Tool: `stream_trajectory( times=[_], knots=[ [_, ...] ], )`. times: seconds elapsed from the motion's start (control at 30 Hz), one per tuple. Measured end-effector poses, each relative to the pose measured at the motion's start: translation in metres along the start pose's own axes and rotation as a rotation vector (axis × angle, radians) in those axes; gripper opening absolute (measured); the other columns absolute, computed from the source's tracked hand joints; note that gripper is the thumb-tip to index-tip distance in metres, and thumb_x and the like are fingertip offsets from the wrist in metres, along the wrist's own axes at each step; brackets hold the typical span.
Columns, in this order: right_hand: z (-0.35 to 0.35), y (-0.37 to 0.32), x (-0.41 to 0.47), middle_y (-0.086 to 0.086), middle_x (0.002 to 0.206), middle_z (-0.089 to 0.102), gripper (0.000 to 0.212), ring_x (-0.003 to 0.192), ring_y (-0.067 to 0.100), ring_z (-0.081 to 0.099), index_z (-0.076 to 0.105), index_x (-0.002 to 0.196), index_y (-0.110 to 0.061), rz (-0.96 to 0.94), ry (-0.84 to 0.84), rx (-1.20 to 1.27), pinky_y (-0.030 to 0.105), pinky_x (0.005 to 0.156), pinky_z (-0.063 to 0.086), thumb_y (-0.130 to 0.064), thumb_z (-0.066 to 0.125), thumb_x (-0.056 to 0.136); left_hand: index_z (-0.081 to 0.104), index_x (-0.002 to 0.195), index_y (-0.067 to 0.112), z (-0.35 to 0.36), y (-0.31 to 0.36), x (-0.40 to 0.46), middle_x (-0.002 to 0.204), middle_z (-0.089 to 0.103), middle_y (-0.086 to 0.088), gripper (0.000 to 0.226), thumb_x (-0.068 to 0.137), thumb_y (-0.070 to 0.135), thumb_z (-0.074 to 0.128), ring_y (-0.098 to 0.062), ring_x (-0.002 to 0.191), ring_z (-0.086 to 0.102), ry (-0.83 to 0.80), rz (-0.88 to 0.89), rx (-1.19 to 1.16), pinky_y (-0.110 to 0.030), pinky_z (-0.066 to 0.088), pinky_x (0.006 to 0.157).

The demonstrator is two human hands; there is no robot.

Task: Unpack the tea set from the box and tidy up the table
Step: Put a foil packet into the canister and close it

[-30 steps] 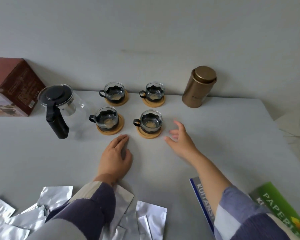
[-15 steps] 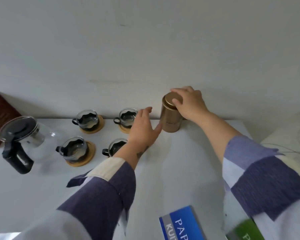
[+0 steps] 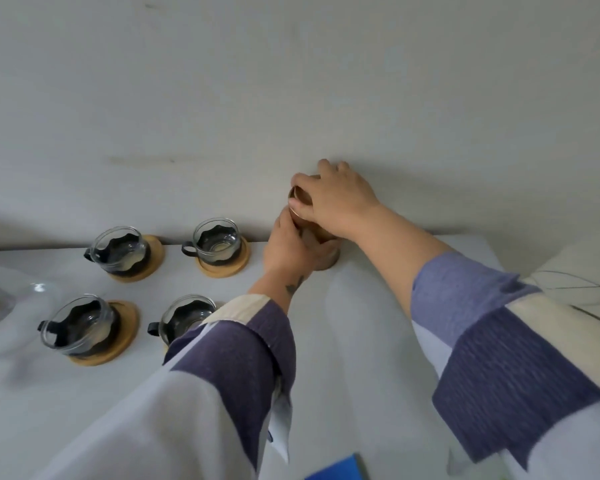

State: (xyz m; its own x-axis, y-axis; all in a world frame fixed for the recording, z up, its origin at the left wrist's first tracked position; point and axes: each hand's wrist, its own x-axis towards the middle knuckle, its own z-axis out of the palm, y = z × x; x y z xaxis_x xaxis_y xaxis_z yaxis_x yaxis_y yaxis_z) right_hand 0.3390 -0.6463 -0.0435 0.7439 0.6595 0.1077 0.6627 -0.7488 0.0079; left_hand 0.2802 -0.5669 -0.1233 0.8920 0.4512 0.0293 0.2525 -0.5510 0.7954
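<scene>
A gold tea tin [image 3: 328, 260] stands at the back of the white table [image 3: 361, 358], against the wall. My left hand [image 3: 291, 247] wraps around its body. My right hand [image 3: 336, 199] grips its lid [image 3: 300, 199] from above. Both hands hide most of the tin. Left of it stand several glass cups on round wooden coasters: two at the back [image 3: 118, 249] [image 3: 217, 242] and two nearer [image 3: 78, 323] [image 3: 182, 315]; my left sleeve covers part of the near right one. The glass teapot [image 3: 11, 306] shows at the left edge.
A blue booklet corner [image 3: 340, 471] lies at the table's near edge. White cables [image 3: 586, 282] lie on a surface past the table's right side. The wall rises right behind the tin and the back cups.
Both hands left the table near the cups and reached back to the tin. My right hand took the lid, then my left hand closed around the body. The view moved closer and rightward.
</scene>
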Motion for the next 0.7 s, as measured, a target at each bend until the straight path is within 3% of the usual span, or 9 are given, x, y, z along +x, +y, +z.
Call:
stream_trajectory(
  times=[0.13,0.33,0.47,0.57,0.7],
  knots=[
    [-0.015,0.014,0.007,0.01,0.112,0.058,0.036,0.109,0.031,0.053,0.058,0.118,-0.033,0.026,0.013,0.285,0.03,0.085,0.037,-0.052,0.042,0.093,0.043,0.127,0.024,0.002,-0.005,-0.002,0.124,0.056,0.006,0.086,0.054,0.044,0.084,-0.014,0.111,0.056,0.017,-0.007,-0.111,-0.038,0.049,0.093],
    [-0.014,0.014,-0.015,0.007,0.118,0.06,0.043,0.116,0.029,0.052,0.05,0.13,-0.044,0.162,0.144,0.594,0.036,0.099,0.042,-0.058,0.041,0.091,0.042,0.128,0.02,-0.005,0.001,-0.004,0.127,0.051,0.005,0.081,0.061,0.03,0.086,-0.011,0.111,0.051,-0.013,0.021,-0.141,-0.026,0.042,0.093],
    [-0.003,0.009,-0.064,0.0,0.108,0.061,0.047,0.102,0.022,0.058,0.047,0.124,-0.024,0.368,0.298,0.841,0.033,0.086,0.045,-0.055,0.051,0.088,0.042,0.127,0.02,-0.005,0.002,-0.003,0.125,0.05,0.008,0.08,0.061,0.031,0.086,-0.009,0.108,0.05,-0.036,0.003,-0.138,-0.026,0.043,0.093],
    [0.032,0.011,-0.112,-0.001,0.099,0.06,0.045,0.095,0.024,0.06,0.047,0.109,-0.016,0.535,0.196,0.912,0.032,0.077,0.045,-0.053,0.056,0.085,0.043,0.127,0.018,-0.004,0.0,-0.002,0.128,0.052,0.001,0.083,0.059,0.034,0.087,-0.015,0.113,0.052,-0.028,-0.002,-0.12,-0.032,0.045,0.098],
    [0.082,-0.004,-0.15,0.0,0.094,0.059,0.044,0.095,0.026,0.053,0.05,0.1,-0.02,0.491,0.025,0.681,0.038,0.08,0.047,-0.057,0.06,0.078,0.04,0.13,0.016,-0.004,-0.001,-0.002,0.132,0.048,-0.001,0.086,0.061,0.036,0.086,-0.016,0.117,0.049,-0.027,0.016,-0.099,-0.026,0.04,0.095]
  ],
)
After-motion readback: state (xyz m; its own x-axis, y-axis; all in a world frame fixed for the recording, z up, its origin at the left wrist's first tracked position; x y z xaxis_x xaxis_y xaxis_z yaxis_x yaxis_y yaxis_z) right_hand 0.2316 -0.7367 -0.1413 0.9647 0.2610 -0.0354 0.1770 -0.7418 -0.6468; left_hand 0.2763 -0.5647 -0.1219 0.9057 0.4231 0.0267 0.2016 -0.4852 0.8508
